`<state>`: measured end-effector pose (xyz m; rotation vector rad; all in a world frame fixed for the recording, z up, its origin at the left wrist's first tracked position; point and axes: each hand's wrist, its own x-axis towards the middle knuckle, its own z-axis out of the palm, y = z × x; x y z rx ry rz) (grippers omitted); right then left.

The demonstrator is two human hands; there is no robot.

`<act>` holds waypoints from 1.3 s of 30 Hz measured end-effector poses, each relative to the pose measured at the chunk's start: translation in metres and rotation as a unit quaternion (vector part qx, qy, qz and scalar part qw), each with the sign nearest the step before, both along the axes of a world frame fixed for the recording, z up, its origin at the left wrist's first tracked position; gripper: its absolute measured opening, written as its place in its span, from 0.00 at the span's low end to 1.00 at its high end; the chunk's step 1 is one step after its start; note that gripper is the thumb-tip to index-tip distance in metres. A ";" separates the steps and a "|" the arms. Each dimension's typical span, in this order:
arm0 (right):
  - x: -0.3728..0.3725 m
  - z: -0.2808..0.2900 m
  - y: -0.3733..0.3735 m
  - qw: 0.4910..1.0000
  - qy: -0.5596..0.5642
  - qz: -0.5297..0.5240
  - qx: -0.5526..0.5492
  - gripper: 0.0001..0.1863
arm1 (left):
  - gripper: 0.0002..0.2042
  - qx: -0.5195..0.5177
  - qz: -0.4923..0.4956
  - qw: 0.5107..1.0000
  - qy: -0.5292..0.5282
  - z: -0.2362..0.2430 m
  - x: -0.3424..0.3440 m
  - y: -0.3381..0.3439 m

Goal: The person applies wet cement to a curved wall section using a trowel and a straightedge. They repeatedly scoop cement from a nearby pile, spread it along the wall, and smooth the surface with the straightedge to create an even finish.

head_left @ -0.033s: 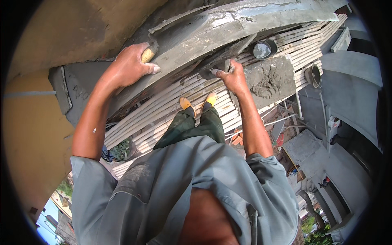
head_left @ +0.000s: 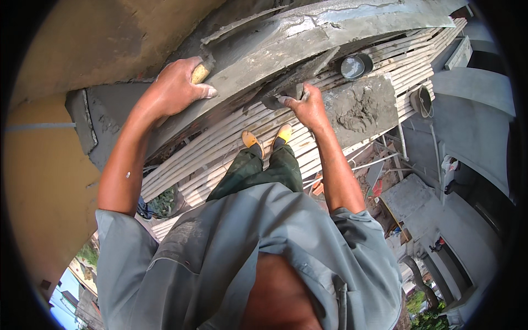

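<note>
My left hand [head_left: 177, 88] rests at the edge of a long concrete ledge [head_left: 264, 66] smeared with wet grey mortar. Its fingers curl round a pale yellow handle [head_left: 200, 73]; the cement-caked head of that tool is mostly hidden. My right hand [head_left: 309, 107] is closed on a long, mortar-coated float [head_left: 300, 77], which lies along the ledge's near, lower side. Just right of that hand sits a mortar board [head_left: 341, 118] bearing a rough heap of wet mortar [head_left: 363, 107].
Bamboo poles [head_left: 220, 151] form the scaffold under my yellow shoes [head_left: 267, 136], with gaps between them. A dark bucket [head_left: 356, 66] stands beyond the mortar board, and another bucket [head_left: 422, 103] is at its right. Ground with rubble [head_left: 379, 181] shows far below. A yellow-brown wall [head_left: 49, 165] rises at left.
My right hand and the float have shifted slightly to the left along the ledge. My left hand stays where it was.
</note>
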<state>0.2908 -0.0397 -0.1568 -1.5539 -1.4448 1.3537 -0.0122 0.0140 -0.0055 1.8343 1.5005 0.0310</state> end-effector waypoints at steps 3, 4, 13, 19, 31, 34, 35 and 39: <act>-0.041 0.020 -0.025 1.000 0.019 0.014 0.013 0.22 | 0.22 0.004 -0.003 1.000 0.006 -0.004 -0.004 -0.001; -0.053 0.024 -0.031 0.999 0.033 0.010 0.034 0.22 | 0.22 0.006 0.003 1.000 0.001 -0.005 -0.004 -0.002; -0.094 0.066 -0.070 0.983 0.177 0.058 0.006 0.24 | 0.18 0.011 0.006 0.999 -0.047 -0.007 0.004 0.003; -0.033 0.067 -0.097 0.971 0.231 0.044 0.037 0.33 | 0.16 0.046 -0.002 0.998 -0.037 -0.001 0.012 -0.006; 0.172 -0.028 -0.185 0.798 0.530 -0.284 0.033 0.36 | 0.09 0.037 -0.148 0.983 -0.102 0.024 0.118 -0.074; 0.226 -0.035 -0.205 0.738 0.591 -0.321 0.049 0.35 | 0.10 0.042 -0.218 0.974 -0.054 0.005 0.194 -0.079; 0.247 -0.037 -0.210 0.741 0.581 -0.336 0.019 0.40 | 0.10 0.040 -0.242 0.968 -0.044 -0.001 0.221 -0.078; 0.315 -0.054 -0.236 0.702 0.611 -0.362 0.061 0.39 | 0.09 -0.021 -0.264 0.964 -0.035 -0.031 0.326 -0.075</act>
